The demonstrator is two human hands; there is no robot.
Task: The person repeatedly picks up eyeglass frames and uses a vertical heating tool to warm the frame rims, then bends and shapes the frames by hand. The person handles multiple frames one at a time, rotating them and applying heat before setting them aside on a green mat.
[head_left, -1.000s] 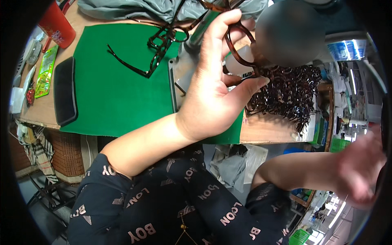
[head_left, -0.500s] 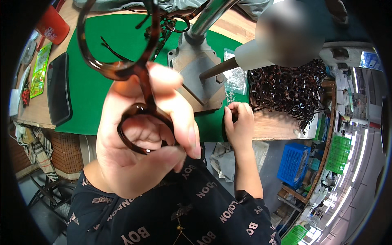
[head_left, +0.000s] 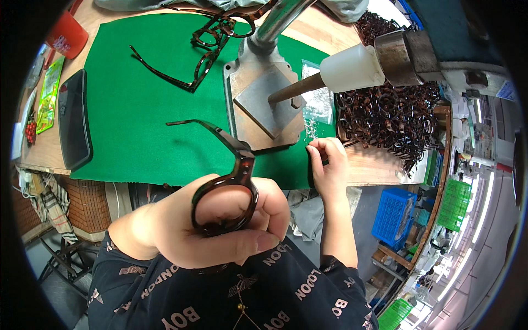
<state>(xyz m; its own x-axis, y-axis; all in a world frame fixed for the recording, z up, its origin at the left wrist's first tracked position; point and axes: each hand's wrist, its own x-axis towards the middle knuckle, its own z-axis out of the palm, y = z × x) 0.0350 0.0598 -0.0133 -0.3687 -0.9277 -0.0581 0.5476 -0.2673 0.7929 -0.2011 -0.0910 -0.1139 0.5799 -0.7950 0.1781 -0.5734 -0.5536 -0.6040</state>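
Note:
My left hand (head_left: 176, 234) is closed round a dark tortoiseshell eyeglass frame (head_left: 246, 165), held up near my chest. One round rim faces me, and a temple arm sticks out over the green mat (head_left: 137, 110). Part of the frame is hidden by my fingers. At the mat's front edge my right hand (head_left: 331, 168) has thumb and forefinger pinched together beside small clear bits (head_left: 311, 131). Whatever the pinch holds is too small to make out. A clear plastic bag (head_left: 319, 107) of such bits lies just beyond.
A bench press with a metal base (head_left: 267, 129) and white cylinder (head_left: 352, 67) stands mid-table. More eyeglass frames (head_left: 202, 65) lie behind. To the right is a heap of tortoiseshell parts (head_left: 385, 118); at left, a black phone (head_left: 77, 121) and red cup (head_left: 69, 36).
My left hand has lowered and turned the eyeglass frame, bringing it down from close to the camera. My right hand stays almost in place by the clear bits.

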